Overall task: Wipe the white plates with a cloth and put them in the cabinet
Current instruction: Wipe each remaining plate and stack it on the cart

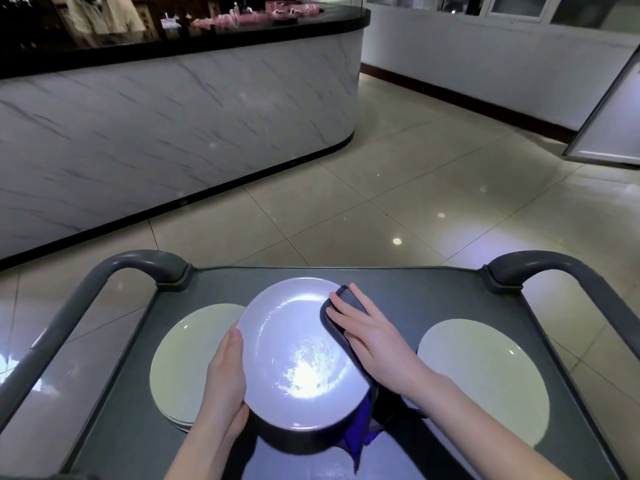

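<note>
Gripping white plate [294, 355] at 9 o'clock rim, left hand [225, 372] curled round it, above mid surface [433, 299]. Pressing cloth [349, 301] at 3 o'clock under flat fingers [341, 306] of right hand [374, 337]. Risk: sideways push slipping glossy rim loose, chipping stack [187, 358] at 8 o'clock.

I see a dark grey cart [433, 289] with a flat top and a low raised rim, standing on a glossy tiled floor [381, 202]. A curved left handle [145, 261] rises at its far left corner and a right handle [540, 261] at its far right corner, each running along its side edge toward me. On the left half of the top lies a stack of white plates [187, 368], with several rims showing at its near side. Near the right edge a white plate [485, 375] lies flat; I cannot tell whether others sit beneath it.
</note>
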The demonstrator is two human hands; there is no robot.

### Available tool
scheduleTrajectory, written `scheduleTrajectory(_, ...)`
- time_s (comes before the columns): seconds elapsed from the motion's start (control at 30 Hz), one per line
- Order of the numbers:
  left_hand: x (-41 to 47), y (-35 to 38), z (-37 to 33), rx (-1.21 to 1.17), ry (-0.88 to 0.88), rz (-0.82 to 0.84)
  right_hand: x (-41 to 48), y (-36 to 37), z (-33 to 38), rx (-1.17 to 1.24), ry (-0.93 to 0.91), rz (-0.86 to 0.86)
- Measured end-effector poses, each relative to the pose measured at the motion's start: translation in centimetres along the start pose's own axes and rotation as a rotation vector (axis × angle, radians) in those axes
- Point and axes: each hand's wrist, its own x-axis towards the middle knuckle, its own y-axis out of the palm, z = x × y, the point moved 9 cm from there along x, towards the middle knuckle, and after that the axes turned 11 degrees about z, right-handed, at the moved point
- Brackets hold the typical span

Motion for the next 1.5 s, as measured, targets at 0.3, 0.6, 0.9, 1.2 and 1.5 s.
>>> scheduleTrajectory(0.3, 0.4, 0.7, -1.3, -0.043, 0.102, 0.048, -2.9, 2.5, -5.2, 0.928, 0.587, -0.297)
scheduleTrajectory(0.6, -0.2, 3.6, -3.9, 0.437, 0.138, 0.367, -0.7, -0.4, -5.5, 0.948, 0.404, 0.0)
scheduleTrajectory(0.9, 0.1, 3.6, -4.8, 0.473, 0.257, 0.224, 0.2, -0.1, -4.8, 0.929, 0.423, 0.101)
scheduleTrajectory(1.2, -0.7, 3.4, -5.2, 0.379, 0.23, 0.187, -2.3, 1.5, -5.6, 1.093, 0.463, 0.053)
scheduleTrajectory(1.5, 0.7, 5.3, -8.3, 0.748, 0.253, 0.404, 0.0, 0.1, -3.7, 0.857, 0.375, 0.209)
